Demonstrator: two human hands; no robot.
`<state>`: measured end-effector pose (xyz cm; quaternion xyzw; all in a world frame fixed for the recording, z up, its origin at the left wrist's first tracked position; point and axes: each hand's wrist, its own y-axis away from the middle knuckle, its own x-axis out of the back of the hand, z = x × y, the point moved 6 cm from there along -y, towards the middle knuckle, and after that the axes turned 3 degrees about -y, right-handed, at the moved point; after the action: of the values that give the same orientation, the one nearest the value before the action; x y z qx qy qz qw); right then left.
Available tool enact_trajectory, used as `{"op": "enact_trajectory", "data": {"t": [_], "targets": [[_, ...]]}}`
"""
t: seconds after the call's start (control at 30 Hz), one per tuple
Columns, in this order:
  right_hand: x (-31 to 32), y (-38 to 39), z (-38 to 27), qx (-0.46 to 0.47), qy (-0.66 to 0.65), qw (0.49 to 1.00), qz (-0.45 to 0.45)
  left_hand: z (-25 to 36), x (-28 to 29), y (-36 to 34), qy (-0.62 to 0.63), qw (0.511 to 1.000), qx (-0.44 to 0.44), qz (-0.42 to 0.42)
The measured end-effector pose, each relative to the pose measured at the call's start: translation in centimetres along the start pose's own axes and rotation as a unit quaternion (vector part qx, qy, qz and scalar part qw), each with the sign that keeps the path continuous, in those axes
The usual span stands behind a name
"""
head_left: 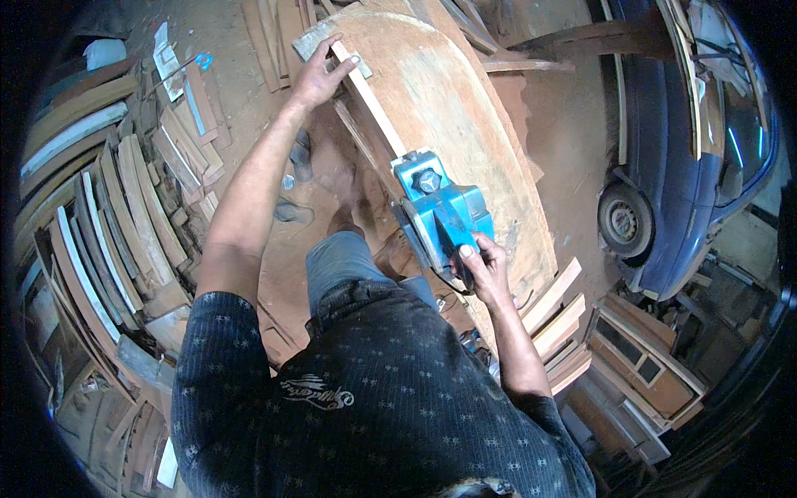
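Observation:
A blue electric hand planer with a black front knob lies over the near part of a narrow pale wooden strip. My right hand is closed round the planer's black rear handle. At the strip's far end my left hand grips it, the thumb on one side and the fingers on the other. The strip lies along the left edge of a wooden workbench top with a rounded far end. Beneath the planer the strip is hidden.
Several curved wooden pieces are stacked at the left. Cut boards stand by the bench's near right end. A blue car is parked on the right. Sandals lie on the dusty floor left of the bench.

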<state>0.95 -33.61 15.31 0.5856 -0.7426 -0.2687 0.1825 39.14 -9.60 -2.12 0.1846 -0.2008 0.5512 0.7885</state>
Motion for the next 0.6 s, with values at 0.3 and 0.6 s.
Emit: {"op": "enact_trajectory", "data": {"t": [0.3,0.6], "targets": [[5.5,7.0,3.4,-0.023,0.092,0.995,0.034,-0.9,0.0,-0.3,0.054,0.998,-0.007,-0.002],[15.1,15.9,8.5,0.001,0.213,0.963,0.163,12.8,-1.7,7.7,-0.352,0.901,-0.235,-0.092]]}}
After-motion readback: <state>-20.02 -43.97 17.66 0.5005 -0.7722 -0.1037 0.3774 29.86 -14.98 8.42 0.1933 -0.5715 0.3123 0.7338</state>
